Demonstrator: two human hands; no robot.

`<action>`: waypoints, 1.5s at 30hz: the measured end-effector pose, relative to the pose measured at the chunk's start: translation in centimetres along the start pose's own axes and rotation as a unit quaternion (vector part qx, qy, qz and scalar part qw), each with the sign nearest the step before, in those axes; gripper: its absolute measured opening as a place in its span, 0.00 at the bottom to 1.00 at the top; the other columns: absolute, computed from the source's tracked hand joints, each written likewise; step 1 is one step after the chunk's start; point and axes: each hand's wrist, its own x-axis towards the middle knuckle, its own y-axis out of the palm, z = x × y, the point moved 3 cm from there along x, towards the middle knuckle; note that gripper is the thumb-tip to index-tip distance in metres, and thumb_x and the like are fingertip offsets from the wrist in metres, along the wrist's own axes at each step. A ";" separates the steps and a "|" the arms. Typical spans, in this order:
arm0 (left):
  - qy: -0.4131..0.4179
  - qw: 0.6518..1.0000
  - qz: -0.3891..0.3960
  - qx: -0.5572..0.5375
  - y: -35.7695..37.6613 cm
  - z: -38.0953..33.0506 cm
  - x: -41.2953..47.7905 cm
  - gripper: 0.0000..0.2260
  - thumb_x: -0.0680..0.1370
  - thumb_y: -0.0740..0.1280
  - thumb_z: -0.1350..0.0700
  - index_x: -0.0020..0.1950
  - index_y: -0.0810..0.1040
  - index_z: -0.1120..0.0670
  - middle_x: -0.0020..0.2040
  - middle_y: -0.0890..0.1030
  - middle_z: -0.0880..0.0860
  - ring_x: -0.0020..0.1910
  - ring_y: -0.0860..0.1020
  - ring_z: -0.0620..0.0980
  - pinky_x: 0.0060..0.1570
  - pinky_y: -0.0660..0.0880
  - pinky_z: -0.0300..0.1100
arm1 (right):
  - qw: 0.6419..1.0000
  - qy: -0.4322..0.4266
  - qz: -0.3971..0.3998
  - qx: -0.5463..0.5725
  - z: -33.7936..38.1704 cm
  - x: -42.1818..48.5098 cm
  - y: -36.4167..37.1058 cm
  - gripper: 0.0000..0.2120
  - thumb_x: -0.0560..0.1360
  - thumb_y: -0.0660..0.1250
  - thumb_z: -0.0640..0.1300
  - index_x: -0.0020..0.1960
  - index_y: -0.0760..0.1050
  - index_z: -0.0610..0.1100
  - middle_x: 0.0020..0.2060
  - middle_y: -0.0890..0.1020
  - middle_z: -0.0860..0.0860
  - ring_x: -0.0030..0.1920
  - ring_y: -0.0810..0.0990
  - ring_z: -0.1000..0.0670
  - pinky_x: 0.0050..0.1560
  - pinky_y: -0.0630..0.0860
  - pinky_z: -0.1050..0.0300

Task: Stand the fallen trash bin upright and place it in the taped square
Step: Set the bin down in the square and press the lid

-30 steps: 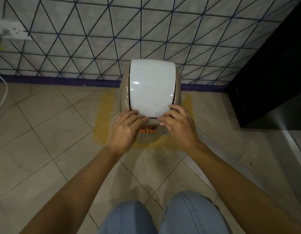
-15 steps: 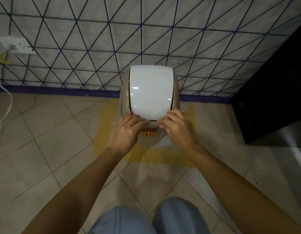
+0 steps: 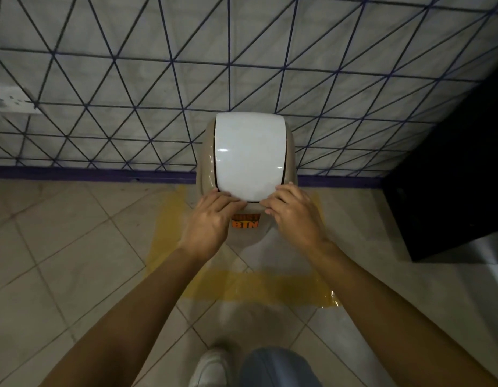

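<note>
The beige trash bin (image 3: 248,160) with a white swing lid stands upright against the tiled wall, inside the yellow taped square (image 3: 259,289) on the floor. An orange label reading BIN shows on its front. My left hand (image 3: 211,222) rests on the bin's near left rim, fingers curled over the lid's front edge. My right hand (image 3: 294,216) lies on the near right rim in the same way. Both hands touch the bin; its lower body is hidden behind them.
A dark cabinet (image 3: 451,177) stands to the right of the bin. A white wall socket (image 3: 10,101) sits at the left, with a cable below it. My shoe (image 3: 211,367) and jeans-clad knee (image 3: 275,367) are at the bottom. Beige floor tiles surround the square.
The bin has moved farther from me toward the wall, and more of the tape's near strip now shows. My hands stayed on its front rim, and I have risen higher.
</note>
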 end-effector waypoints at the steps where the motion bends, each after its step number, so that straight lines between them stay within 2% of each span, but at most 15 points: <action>1: -0.004 1.000 0.001 -0.008 0.1 0.2 0.2 0.15 0.68 0.72 0.70 0.53 0.82 0.61 0.49 0.84 0.59 0.51 0.81 0.59 0.58 0.73 0.53 | 1.000 0.003 0.004 0.001 0.0 0.2 0.1 0.09 0.67 0.73 0.37 0.48 0.82 0.40 0.42 0.83 0.46 0.50 0.80 0.43 0.51 0.76 0.50; 4: -0.005 0.999 -0.004 -0.034 0.0 0.5 0.6 0.14 0.68 0.72 0.71 0.52 0.82 0.62 0.50 0.83 0.61 0.54 0.79 0.62 0.58 0.74 0.55 | 1.000 0.004 0.003 0.000 -0.2 0.7 0.1 0.11 0.67 0.74 0.38 0.48 0.82 0.40 0.45 0.83 0.45 0.52 0.78 0.43 0.51 0.78 0.48; 6: -0.019 0.999 -0.021 -0.039 -0.5 0.7 0.7 0.12 0.70 0.71 0.68 0.53 0.82 0.62 0.52 0.82 0.62 0.57 0.77 0.64 0.57 0.74 0.54 | 0.999 0.032 -0.001 0.003 -0.5 0.7 0.0 0.17 0.66 0.75 0.41 0.54 0.80 0.40 0.55 0.80 0.42 0.59 0.72 0.43 0.56 0.75 0.45; 8: -0.075 0.995 -0.045 -0.053 -1.1 0.9 0.7 0.14 0.73 0.71 0.64 0.59 0.79 0.61 0.57 0.78 0.63 0.60 0.74 0.63 0.58 0.72 0.52 | 0.994 0.100 -0.006 0.041 -1.0 0.5 0.0 0.27 0.67 0.74 0.46 0.64 0.72 0.42 0.65 0.72 0.42 0.67 0.66 0.42 0.62 0.68 0.46; 11: -0.183 0.974 -0.049 -0.121 -1.4 1.8 0.7 0.25 0.74 0.71 0.58 0.69 0.69 0.60 0.67 0.70 0.62 0.66 0.68 0.58 0.64 0.66 0.45 | 0.946 0.247 -0.015 0.208 -1.9 0.6 0.3 0.42 0.67 0.75 0.48 0.74 0.55 0.44 0.74 0.57 0.44 0.73 0.56 0.45 0.67 0.62 0.49; 13: -0.217 0.960 -0.038 -0.173 -1.3 2.2 0.7 0.30 0.74 0.70 0.56 0.73 0.63 0.59 0.71 0.64 0.60 0.71 0.63 0.55 0.67 0.63 0.43 | 0.915 0.298 -0.005 0.271 -2.6 0.8 0.5 0.48 0.65 0.76 0.47 0.75 0.50 0.45 0.74 0.55 0.46 0.73 0.55 0.47 0.70 0.62 0.46; 18: -0.245 0.944 -0.030 -0.222 -0.7 3.1 1.2 0.37 0.72 0.72 0.54 0.75 0.57 0.56 0.73 0.62 0.58 0.72 0.60 0.51 0.66 0.61 0.38 | 0.902 0.301 0.032 0.307 -3.6 1.5 0.8 0.50 0.64 0.77 0.45 0.76 0.49 0.46 0.74 0.59 0.47 0.73 0.57 0.49 0.71 0.62 0.44; 23: -0.239 0.944 -0.027 -0.224 -0.2 3.9 2.0 0.38 0.72 0.72 0.53 0.76 0.55 0.55 0.73 0.61 0.57 0.72 0.60 0.50 0.64 0.60 0.32 | 0.907 0.292 0.029 0.303 -4.1 2.2 1.1 0.51 0.64 0.77 0.45 0.76 0.49 0.47 0.73 0.59 0.47 0.72 0.58 0.48 0.70 0.64 0.44; 28: -0.229 0.945 -0.026 -0.232 0.2 4.8 2.8 0.38 0.71 0.73 0.54 0.76 0.55 0.56 0.72 0.62 0.57 0.71 0.61 0.50 0.66 0.64 0.41 | 0.902 0.296 0.026 0.313 -4.5 2.9 1.5 0.50 0.65 0.77 0.45 0.76 0.49 0.48 0.74 0.58 0.48 0.73 0.58 0.48 0.69 0.64 0.42; 31: -0.229 0.944 -0.024 -0.237 0.4 5.1 3.1 0.39 0.71 0.73 0.54 0.76 0.55 0.55 0.73 0.62 0.57 0.71 0.61 0.50 0.67 0.64 0.42 | 0.898 0.299 0.028 0.320 -4.7 3.3 1.7 0.50 0.64 0.77 0.44 0.76 0.48 0.48 0.74 0.59 0.47 0.73 0.58 0.48 0.69 0.65 0.41; 33: -0.228 0.944 -0.024 -0.239 0.5 5.3 3.2 0.39 0.71 0.73 0.53 0.76 0.55 0.54 0.73 0.62 0.56 0.70 0.61 0.48 0.65 0.64 0.39 | 0.897 0.300 0.029 0.324 -4.9 3.5 1.7 0.50 0.64 0.77 0.44 0.76 0.48 0.48 0.73 0.60 0.47 0.73 0.58 0.48 0.69 0.65 0.41; 37: -0.227 0.944 -0.031 -0.237 0.6 5.4 3.2 0.39 0.71 0.73 0.53 0.76 0.55 0.54 0.72 0.63 0.56 0.67 0.60 0.41 0.61 0.60 0.25 | 0.893 0.305 0.029 0.329 -5.0 3.6 1.8 0.51 0.64 0.77 0.43 0.76 0.48 0.50 0.73 0.60 0.48 0.73 0.59 0.48 0.69 0.65 0.42; 41: -0.232 0.941 -0.025 -0.247 0.7 5.6 3.3 0.40 0.70 0.74 0.52 0.76 0.55 0.53 0.72 0.63 0.55 0.67 0.59 0.40 0.60 0.60 0.23 | 0.891 0.301 0.040 0.337 -5.2 3.8 1.7 0.52 0.63 0.78 0.42 0.76 0.47 0.49 0.73 0.60 0.48 0.73 0.58 0.49 0.70 0.63 0.42; 43: -0.236 0.937 -0.017 -0.257 0.8 5.9 3.4 0.41 0.69 0.74 0.52 0.76 0.54 0.53 0.73 0.64 0.53 0.68 0.60 0.41 0.63 0.62 0.27 | 0.887 0.295 0.051 0.350 -5.4 4.0 1.5 0.53 0.63 0.78 0.43 0.76 0.46 0.49 0.73 0.60 0.49 0.73 0.59 0.50 0.71 0.62 0.43; 45: -0.246 0.931 0.002 -0.269 0.8 6.5 3.6 0.43 0.69 0.75 0.53 0.76 0.53 0.51 0.74 0.63 0.52 0.71 0.61 0.46 0.67 0.65 0.40 | 0.886 0.283 0.059 0.361 -5.5 4.4 1.3 0.54 0.61 0.79 0.43 0.76 0.48 0.49 0.73 0.62 0.50 0.72 0.60 0.51 0.71 0.62 0.44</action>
